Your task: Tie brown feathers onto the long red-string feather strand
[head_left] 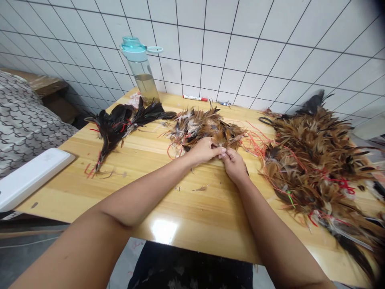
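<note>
My left hand (204,151) is closed, its thumb and fingertips pinching the base of some brown feathers (221,137). Against it, at the same spot, the fingers of my right hand (235,164) are pinched shut on those feathers too. The fingertips of both hands meet just above the table, and they hide the feather ends. Right behind the hands lies a loose pile of brown and whitish feathers (194,125), with red strings trailing from it.
Black feathers (112,124) lie at left near a water bottle (146,82). A big heap of brown feathers (315,148) covers the right side, red string (255,142) beside it. A red-and-white marker (195,98) lies by the tiled wall. A white box-like object (36,176) sits at the left table edge.
</note>
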A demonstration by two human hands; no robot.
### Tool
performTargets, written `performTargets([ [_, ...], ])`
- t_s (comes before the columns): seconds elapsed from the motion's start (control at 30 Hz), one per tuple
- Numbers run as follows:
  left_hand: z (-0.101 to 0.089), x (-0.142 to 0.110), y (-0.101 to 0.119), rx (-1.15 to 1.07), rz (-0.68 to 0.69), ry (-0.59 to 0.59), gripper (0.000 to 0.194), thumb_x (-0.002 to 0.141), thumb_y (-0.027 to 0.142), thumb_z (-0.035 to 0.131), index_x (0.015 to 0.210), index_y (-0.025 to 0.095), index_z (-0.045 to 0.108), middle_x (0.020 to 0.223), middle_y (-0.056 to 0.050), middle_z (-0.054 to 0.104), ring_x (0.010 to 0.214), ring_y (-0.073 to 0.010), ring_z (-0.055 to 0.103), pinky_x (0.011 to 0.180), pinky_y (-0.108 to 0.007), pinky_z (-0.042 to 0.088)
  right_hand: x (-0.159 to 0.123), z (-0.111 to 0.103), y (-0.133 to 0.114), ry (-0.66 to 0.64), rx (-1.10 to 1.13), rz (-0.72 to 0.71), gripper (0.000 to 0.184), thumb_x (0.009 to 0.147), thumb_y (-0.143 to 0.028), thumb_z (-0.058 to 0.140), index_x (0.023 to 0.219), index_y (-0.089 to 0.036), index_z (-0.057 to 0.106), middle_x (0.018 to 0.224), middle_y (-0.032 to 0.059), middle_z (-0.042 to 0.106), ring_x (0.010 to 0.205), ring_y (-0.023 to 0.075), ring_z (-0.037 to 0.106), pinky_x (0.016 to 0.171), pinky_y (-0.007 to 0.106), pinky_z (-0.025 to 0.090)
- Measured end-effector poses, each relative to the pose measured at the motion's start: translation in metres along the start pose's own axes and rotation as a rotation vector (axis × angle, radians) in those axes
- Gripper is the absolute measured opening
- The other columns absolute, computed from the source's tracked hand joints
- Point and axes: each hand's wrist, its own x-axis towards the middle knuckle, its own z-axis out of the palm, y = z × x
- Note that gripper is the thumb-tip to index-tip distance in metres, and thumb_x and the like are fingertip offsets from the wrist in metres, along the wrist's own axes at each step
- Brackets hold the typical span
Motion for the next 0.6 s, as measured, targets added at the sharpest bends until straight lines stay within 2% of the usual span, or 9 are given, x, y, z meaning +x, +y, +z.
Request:
performTargets([
  [0.13, 0.0, 0.0, 0.001, -0.084, -0.013, -0.029, 0.018, 0.071, 0.028, 0.069, 0.068, 0.011, 0.061, 0.062, -0.001, 0.064, 0.056, -0.0099, 0.053, 0.058, -0.022, 0.041, 0.0, 0.001, 0.0, 0.007, 0.012, 0.008, 0.021, 0.086, -0.027, 0.046, 0.067, -0.021, 0.054, 0.071, 0.0032, 0.059, 0.071, 0.0174, 0.054, 0.073, 0.031, 0.045],
  [0.3, -0.004, 0.0, 0.001, -0.099, -0.035, 0.049, 0.021, 0.067, 0.029, 0.072, 0.074, 0.012, 0.061, 0.061, 0.001, 0.061, 0.054, -0.0088, 0.05, 0.057, -0.022, 0.041, 0.0, 0.003, -0.003, 0.016, 0.056, 0.052, 0.019, 0.085, -0.033, 0.05, 0.072, -0.021, 0.058, 0.074, 0.0032, 0.06, 0.075, 0.0179, 0.055, 0.074, 0.031, 0.045],
  [0.43, -0.009, 0.0, 0.002, -0.01, -0.021, 0.075, 0.015, 0.07, 0.025, 0.067, 0.076, 0.012, 0.064, 0.069, -0.001, 0.066, 0.059, -0.0097, 0.053, 0.061, -0.023, 0.043, 0.0, 0.003, -0.004, 0.028, 0.117, 0.078, 0.021, 0.084, -0.038, 0.053, 0.078, -0.02, 0.061, 0.079, 0.0035, 0.061, 0.079, 0.0186, 0.057, 0.077, 0.032, 0.045],
  [0.6, -0.012, 0.003, -0.005, 0.141, 0.047, 0.044, 0.016, 0.071, 0.025, 0.066, 0.082, 0.013, 0.07, 0.085, -0.006, 0.073, 0.077, -0.0164, 0.063, 0.072, -0.026, 0.048, 0.0, 0.003, 0.0, 0.027, 0.187, 0.101, 0.023, 0.084, -0.04, 0.055, 0.075, -0.02, 0.06, 0.075, 0.0014, 0.058, 0.076, 0.0174, 0.054, 0.075, 0.031, 0.043],
])
